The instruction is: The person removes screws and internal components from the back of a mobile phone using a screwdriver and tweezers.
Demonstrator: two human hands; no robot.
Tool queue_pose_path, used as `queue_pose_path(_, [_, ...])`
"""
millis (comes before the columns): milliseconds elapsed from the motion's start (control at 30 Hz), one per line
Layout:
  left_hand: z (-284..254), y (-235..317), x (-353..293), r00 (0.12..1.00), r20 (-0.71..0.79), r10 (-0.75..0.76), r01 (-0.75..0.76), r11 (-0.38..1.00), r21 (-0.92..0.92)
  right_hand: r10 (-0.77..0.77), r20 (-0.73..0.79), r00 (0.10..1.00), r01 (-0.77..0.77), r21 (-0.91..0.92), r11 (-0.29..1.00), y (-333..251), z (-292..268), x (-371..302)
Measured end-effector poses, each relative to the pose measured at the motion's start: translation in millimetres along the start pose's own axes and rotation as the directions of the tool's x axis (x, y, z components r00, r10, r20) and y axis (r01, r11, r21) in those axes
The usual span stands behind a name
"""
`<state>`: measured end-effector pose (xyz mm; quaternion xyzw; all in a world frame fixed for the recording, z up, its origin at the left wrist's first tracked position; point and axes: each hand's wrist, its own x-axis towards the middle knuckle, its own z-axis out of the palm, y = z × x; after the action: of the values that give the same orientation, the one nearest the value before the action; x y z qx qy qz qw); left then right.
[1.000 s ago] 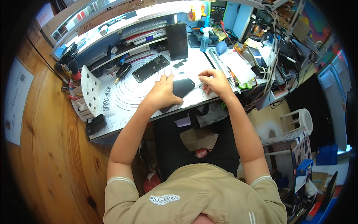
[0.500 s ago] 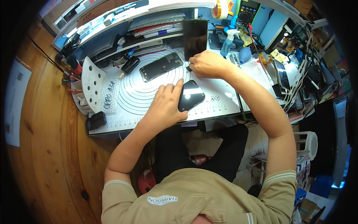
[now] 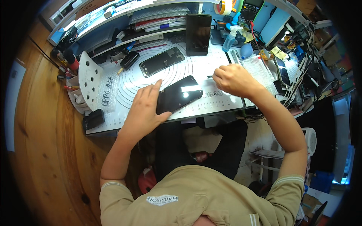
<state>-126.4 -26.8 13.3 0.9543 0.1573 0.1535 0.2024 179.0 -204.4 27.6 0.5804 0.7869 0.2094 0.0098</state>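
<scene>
A black smartphone (image 3: 183, 93) lies slantwise on the white work mat (image 3: 211, 107), its glossy screen up and reflecting light. My left hand (image 3: 145, 103) grips its left end, thumb along the near edge and forefinger by the far edge. Over the mat to the phone's right, my right hand (image 3: 232, 79) is closed. A small dark thin piece (image 3: 210, 77) pokes out at its fingertips, too small to name. Beyond the phone lies a detached phone screen (image 3: 162, 62), dark and tilted. Behind that, a larger black phone (image 3: 198, 35) stands upright.
A perforated white holder (image 3: 90, 81) and a black box-like object (image 3: 93, 119) stand at the left. Behind are a blue spray bottle (image 3: 230, 39), a blue air blower (image 3: 246, 51) and a multimeter (image 3: 250, 11). Tangled white cables (image 3: 301, 71) crowd the right side.
My right hand has moved right and nearer, away from the upright phone, with the small dark piece at its fingertips. My left hand has shifted left, and more of the smartphone shows.
</scene>
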Motion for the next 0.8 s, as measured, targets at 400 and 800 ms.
queue_pose_path(400, [9.1,-8.0,-26.9,0.995,-0.091,-0.036,0.024,0.992,-0.126,0.609,0.002,0.793,-0.482,0.613,0.626,-46.6,17.3,-11.2])
queue_pose_path(800, [29.7,-3.9,-18.8,0.980,-0.199,-0.028,0.031,0.999,0.014,0.568,0.662,0.489,-0.697,0.688,-0.202,-33.2,26.5,62.6])
